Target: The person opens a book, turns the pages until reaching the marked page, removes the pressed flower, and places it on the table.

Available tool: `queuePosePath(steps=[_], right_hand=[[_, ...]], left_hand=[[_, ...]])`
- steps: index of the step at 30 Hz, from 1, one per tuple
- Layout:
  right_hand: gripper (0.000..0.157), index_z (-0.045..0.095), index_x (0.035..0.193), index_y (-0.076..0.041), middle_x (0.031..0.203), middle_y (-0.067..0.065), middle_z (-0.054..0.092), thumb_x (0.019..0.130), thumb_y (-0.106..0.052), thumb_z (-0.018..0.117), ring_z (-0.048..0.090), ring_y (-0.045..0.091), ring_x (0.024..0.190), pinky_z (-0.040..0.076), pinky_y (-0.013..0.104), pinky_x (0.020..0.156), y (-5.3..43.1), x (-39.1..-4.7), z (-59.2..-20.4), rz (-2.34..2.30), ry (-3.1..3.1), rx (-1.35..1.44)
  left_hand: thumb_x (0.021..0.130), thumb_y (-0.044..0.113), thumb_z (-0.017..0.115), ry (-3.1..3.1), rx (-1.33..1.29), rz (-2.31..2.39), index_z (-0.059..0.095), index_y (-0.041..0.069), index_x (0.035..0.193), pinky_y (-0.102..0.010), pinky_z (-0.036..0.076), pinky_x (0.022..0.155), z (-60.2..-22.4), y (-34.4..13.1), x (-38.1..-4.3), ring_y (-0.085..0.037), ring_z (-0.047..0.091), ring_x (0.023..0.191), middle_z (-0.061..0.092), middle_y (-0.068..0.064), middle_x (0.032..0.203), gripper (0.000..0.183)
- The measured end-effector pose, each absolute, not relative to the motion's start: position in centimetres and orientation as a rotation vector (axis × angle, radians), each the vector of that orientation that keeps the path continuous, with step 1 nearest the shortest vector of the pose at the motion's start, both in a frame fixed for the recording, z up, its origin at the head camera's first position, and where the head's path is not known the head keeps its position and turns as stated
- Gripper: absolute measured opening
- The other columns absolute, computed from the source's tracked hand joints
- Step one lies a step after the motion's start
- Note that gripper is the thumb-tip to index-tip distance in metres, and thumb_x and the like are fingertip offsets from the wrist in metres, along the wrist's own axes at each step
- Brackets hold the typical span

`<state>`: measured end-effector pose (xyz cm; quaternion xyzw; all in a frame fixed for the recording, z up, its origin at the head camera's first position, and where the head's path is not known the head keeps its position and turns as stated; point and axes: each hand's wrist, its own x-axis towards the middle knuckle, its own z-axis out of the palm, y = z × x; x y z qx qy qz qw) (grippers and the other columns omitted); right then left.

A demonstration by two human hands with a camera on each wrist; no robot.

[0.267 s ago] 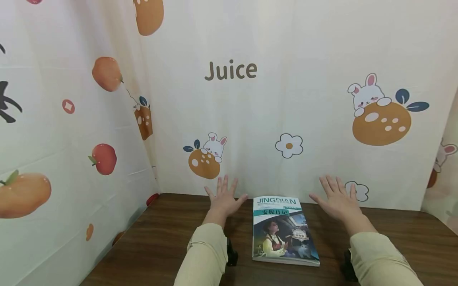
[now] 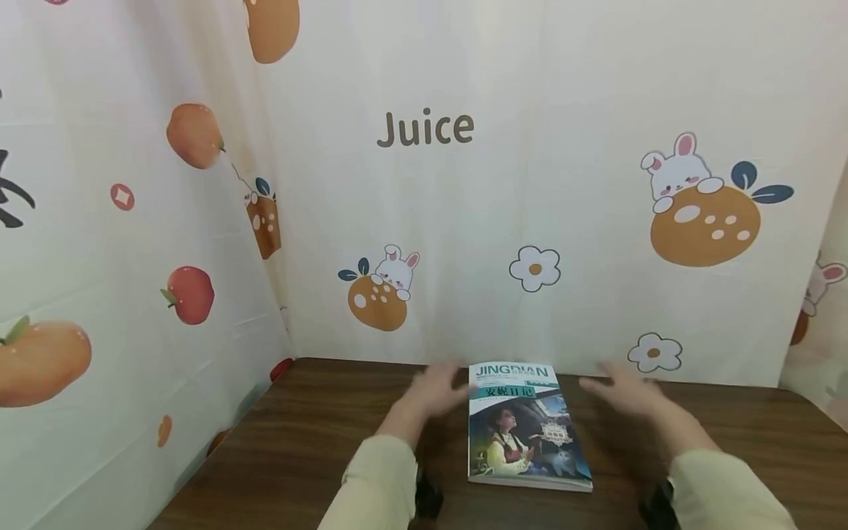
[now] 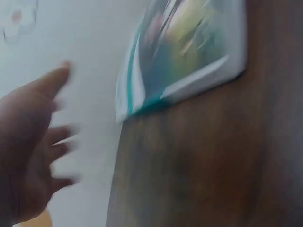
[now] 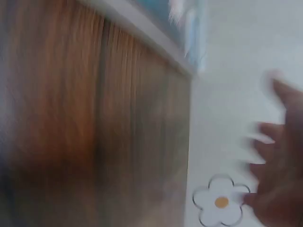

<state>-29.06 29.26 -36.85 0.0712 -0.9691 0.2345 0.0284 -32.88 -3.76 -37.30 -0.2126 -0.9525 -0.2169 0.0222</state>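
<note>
A paperback book (image 2: 523, 434) lies face up on the dark wooden table, its cover showing a figure in a red vest and the letters JINGDIAN. Just left of its upper part is my left hand (image 2: 433, 390), blurred, with the thumb reaching toward the cover's edge; whether it touches cannot be told. In the left wrist view the left hand (image 3: 28, 142) has spread, relaxed fingers holding nothing. My right hand (image 2: 626, 390) hovers to the right of the book, apart from it. Its fingers look loose and blurred in the right wrist view, where the book's edge (image 4: 142, 23) shows above.
The brown wood table (image 2: 318, 442) reaches back to a pale curtain (image 2: 464, 206) printed with fruit, rabbits, flowers and the word Juice. Another curtain side (image 2: 132, 353) borders the table at the left. Dark wrist devices (image 2: 427, 495) sit under both sleeves.
Both hands have lowered from a raised, spread-finger pose beside the book. The left has shifted right toward the book's edge; the fingers of both now point more inward. The book stays in place.
</note>
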Motion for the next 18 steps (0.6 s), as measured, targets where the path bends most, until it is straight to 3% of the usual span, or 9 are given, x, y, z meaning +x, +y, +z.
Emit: queuePosePath(steps=[2,4,10,18], right_hand=[[0.076,0.031,0.136,0.011,0.135,0.039,0.028,0.091,-0.047,0.051,0.023,0.059,0.121,0.021,0.07,0.092,29.4,-27.6,-37.9,0.981,-3.06,0.273],[0.073,0.031,0.137,0.01,0.136,0.041,0.023,0.089,-0.039,0.057,0.017,0.061,0.122,0.02,0.071,0.092,29.4,-26.2,-39.1,1.172,-3.12,0.348],[0.073,0.032,0.137,0.008,0.143,0.038,0.011,0.083,-0.025,0.068,-0.01,0.06,0.125,-0.016,0.073,0.085,28.6,-24.1,-42.1,1.393,-3.003,0.54],[0.079,0.026,0.141,0.005,0.142,0.038,0.014,0.083,-0.027,0.069,-0.006,0.06,0.125,-0.016,0.073,0.086,27.9,-23.8,-43.3,1.33,-2.974,0.459]], left_hand=[[0.087,0.049,0.056,-2.962,-0.873,-0.756,0.046,0.017,0.137,-0.044,0.034,0.101,-38.3,-2.5,-31.4,-0.021,0.043,0.124,0.048,-0.002,0.135,0.06],[0.084,0.051,0.06,-2.982,-1.01,-0.734,0.051,0.02,0.133,-0.037,0.041,0.096,-39.2,-1.5,-29.6,-0.018,0.047,0.12,0.051,0.0,0.132,0.058],[0.07,0.067,0.063,-3.022,-0.982,-0.641,0.042,0.03,0.139,-0.041,0.029,0.105,-41.3,-0.4,-26.4,-0.023,0.026,0.135,0.032,-0.003,0.147,0.08],[0.067,0.072,0.061,-2.95,-0.92,-0.66,0.046,0.029,0.135,-0.043,0.026,0.107,-43.1,-0.3,-26.4,-0.022,0.026,0.136,0.033,-0.001,0.146,0.082]])
